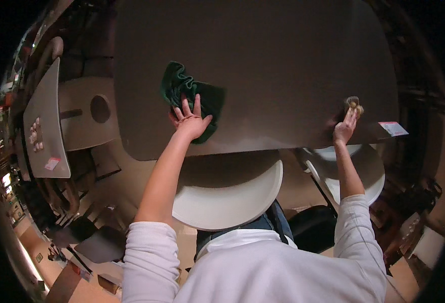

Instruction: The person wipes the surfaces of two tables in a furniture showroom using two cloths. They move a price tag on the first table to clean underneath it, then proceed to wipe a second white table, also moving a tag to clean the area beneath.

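A crumpled dark green cloth (211, 96) lies on the brown-grey tabletop (275, 68), left of the middle. My left hand (190, 123) rests flat on its lower part, fingers spread, with the cloth bunched beyond the fingertips. Near the table's right end, my right hand (346, 127) holds a small beige-yellow item (355, 104) in its fingers, at the tabletop. Whether this is a sponge or a crumpled wrapper I cannot tell. A card with pink and white print (393, 128) lies to the right of that hand, by the table's corner.
Two white chairs stand at the near edge, one seat (230, 204) right before me, another (370, 178) under my right forearm. On the left is another table (48, 125) bearing several small pale items (36, 136) and a card (52, 163). A brown chair (84, 132) stands between the tables.
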`<state>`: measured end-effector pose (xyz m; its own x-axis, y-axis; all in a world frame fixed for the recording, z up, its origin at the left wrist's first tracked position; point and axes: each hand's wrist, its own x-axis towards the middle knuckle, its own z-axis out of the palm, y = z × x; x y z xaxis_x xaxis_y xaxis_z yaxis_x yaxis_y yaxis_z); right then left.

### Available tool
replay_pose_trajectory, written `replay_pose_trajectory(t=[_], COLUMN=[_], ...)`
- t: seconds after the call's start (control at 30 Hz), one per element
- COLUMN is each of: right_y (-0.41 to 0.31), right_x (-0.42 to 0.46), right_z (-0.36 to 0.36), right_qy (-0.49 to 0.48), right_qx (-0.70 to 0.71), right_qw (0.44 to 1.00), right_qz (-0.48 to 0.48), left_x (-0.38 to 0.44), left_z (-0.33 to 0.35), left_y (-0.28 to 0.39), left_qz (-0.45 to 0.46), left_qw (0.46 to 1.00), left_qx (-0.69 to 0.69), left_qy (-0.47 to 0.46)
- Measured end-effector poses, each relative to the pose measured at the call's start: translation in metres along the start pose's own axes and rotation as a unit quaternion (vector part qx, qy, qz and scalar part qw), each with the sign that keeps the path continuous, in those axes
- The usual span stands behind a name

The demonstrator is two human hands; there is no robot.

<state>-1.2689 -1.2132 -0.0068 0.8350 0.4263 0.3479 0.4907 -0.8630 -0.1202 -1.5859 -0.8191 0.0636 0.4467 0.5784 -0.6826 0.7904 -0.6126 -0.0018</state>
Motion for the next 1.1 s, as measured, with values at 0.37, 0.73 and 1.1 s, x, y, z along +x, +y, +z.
replay_pose_trajectory(t=[0.37,0.73,1.1], right_y=[-0.318,-0.206,-0.216], right_x=[-0.147,-0.103,-0.1], right_z=[-0.061,-0.036,-0.016], right_qy=[-0.226,-0.098,-0.119], right_qx=[0.281,0.045,-0.009], right_qw=[0.915,0.985,0.992], right_qz=[-0.181,-0.132,-0.049], left_x=[0.004,-0.028,-0.016], left_z=[0.011,0.035,0.053], left_y=[-0.011,-0.057,-0.239], left_qz=[0.034,0.166,0.045], left_qw=[0.998,0.975,0.957], left_qx=[0.0,-0.021,-0.077], left_qy=[0.059,0.146,0.275])
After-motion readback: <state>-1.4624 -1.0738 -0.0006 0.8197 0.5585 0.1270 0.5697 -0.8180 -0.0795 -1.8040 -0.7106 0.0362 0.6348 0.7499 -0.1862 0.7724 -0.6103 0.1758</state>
